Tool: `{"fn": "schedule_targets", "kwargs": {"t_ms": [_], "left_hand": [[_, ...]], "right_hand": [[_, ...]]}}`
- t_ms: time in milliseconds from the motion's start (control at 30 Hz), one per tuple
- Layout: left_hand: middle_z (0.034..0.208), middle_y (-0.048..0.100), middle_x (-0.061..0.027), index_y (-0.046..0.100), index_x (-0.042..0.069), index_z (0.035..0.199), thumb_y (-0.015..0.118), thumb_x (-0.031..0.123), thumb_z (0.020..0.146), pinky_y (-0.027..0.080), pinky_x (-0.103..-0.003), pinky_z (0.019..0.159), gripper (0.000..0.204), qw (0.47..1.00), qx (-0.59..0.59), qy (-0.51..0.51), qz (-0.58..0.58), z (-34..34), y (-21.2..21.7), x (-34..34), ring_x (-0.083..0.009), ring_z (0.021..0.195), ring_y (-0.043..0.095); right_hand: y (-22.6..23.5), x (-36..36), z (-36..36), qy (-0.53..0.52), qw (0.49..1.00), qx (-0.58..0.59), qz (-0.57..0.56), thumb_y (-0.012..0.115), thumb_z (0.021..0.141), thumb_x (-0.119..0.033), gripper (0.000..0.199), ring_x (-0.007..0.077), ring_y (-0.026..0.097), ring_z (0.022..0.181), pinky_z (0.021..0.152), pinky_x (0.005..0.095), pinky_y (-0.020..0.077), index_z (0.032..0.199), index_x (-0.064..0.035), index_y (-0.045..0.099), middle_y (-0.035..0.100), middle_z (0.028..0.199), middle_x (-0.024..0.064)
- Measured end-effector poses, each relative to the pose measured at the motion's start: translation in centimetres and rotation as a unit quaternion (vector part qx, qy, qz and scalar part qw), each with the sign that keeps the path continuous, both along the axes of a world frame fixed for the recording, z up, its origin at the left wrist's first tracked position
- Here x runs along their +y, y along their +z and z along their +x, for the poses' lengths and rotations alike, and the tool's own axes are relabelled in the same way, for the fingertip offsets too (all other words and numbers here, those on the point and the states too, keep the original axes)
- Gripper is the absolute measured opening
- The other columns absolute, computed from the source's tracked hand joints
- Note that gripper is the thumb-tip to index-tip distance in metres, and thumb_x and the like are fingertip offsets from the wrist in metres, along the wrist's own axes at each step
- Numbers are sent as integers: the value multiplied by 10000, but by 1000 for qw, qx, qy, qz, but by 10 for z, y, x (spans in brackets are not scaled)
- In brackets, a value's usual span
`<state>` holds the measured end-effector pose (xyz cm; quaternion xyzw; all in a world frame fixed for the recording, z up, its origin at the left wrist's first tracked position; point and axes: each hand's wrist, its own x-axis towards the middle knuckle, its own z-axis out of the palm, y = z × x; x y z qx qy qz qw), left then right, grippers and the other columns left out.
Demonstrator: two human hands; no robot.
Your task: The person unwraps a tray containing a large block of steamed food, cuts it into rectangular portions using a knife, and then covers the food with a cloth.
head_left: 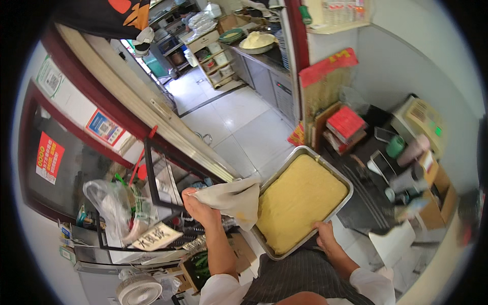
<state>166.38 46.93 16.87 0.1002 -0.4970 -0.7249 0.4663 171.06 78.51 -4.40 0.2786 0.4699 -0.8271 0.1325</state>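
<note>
A rectangular metal baking tray (343,184) full of a flat yellow cake-like slab (300,201) is carried in front of my body, tilted toward the upper right. My right hand (324,235) grips the tray's near edge with the thumb over the rim. My left hand (199,207) holds a beige cloth (235,199) bunched against the tray's left side; whether the cloth lies under the rim is hidden. My dark striped apron (295,277) shows below the tray.
White tiled floor (244,127) leads ahead to a steel counter (264,58) with a bowl of dough. A glass door frame (162,178) and a white plastic bag (109,203) are on the left. A cluttered desk (406,168) with red boxes stands right.
</note>
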Motion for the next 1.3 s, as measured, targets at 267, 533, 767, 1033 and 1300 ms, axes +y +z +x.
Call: {"fn": "schedule_targets", "kwargs": {"t_ms": [267,533,767,1033,1300], "left_hand": [[766,473,-20,485,64,811,411,51,850,403,-252,654,85,978,-125,119,-120,-219,30,-86,-111,728,462],[862,506,-73,491,44,730,374,-33,758,389,-265,747,143,957,-191,136,-173,-433,-39,-175,-141,794,458],[743,527,-91,473,40,787,350,-27,796,411,-254,661,141,986,-162,42,-29,-629,-16,-311,-146,689,486],[724,540,-46,524,36,830,386,-11,845,402,-220,575,146,966,-193,171,20,-778,-22,-475,-97,628,494],[682,527,-34,537,29,884,390,27,878,398,-232,569,147,920,-140,345,125,-837,-3,-612,-98,625,481]], "right_hand": [[52,-90,-311,5,1000,-12,-6,594,621,70,626,270,579,937,784,355,492,1214,49,394,571,1045,139],[-6,-186,-598,93,996,-17,1,570,639,18,226,208,555,805,743,321,462,864,-9,566,564,875,62],[0,-312,-810,69,986,-151,-6,549,632,-7,208,207,527,791,740,344,462,838,-22,538,520,842,55],[-16,-497,-1048,177,981,-78,11,530,649,-1,214,209,535,780,719,358,466,862,-2,550,514,848,64],[26,-734,-1247,355,929,-99,40,530,643,-15,123,190,554,619,523,299,491,764,-35,527,505,701,47]]}}
